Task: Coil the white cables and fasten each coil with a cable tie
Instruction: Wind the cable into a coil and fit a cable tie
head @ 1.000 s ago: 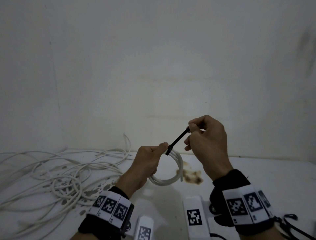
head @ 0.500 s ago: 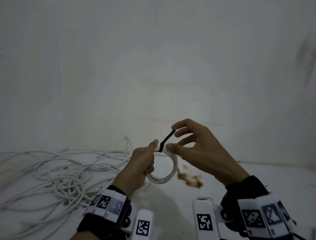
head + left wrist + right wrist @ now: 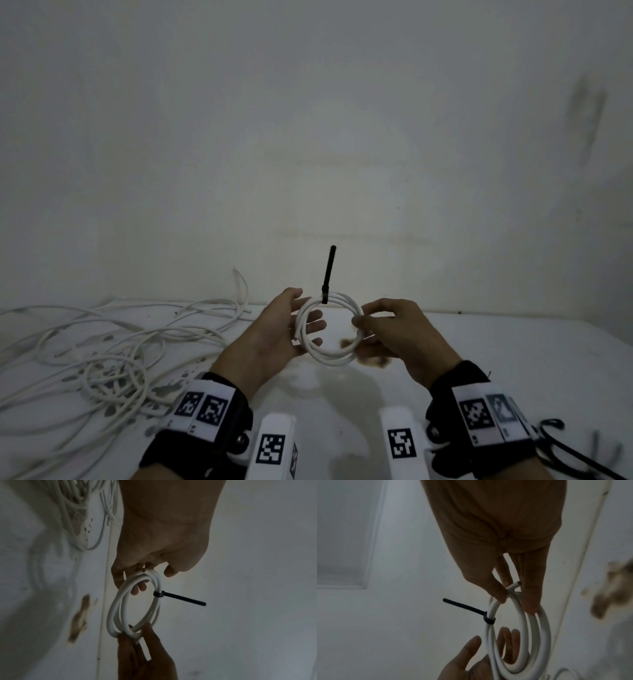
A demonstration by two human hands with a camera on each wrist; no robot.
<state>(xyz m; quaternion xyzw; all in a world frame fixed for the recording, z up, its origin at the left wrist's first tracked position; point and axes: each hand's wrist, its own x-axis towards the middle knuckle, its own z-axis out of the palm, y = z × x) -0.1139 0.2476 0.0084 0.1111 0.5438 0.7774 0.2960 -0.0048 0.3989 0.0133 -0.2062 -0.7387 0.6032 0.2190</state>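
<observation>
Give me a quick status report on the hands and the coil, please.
Right hand pinches the white coil; left hand open beside it. Black cable tie cinched, tail sticking up. Loose cables wait at left.

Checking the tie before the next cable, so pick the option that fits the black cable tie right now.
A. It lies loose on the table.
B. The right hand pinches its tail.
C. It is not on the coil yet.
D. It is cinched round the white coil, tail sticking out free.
D: the black cable tie wraps the white coil, and its tail juts out with neither hand touching it.
</observation>
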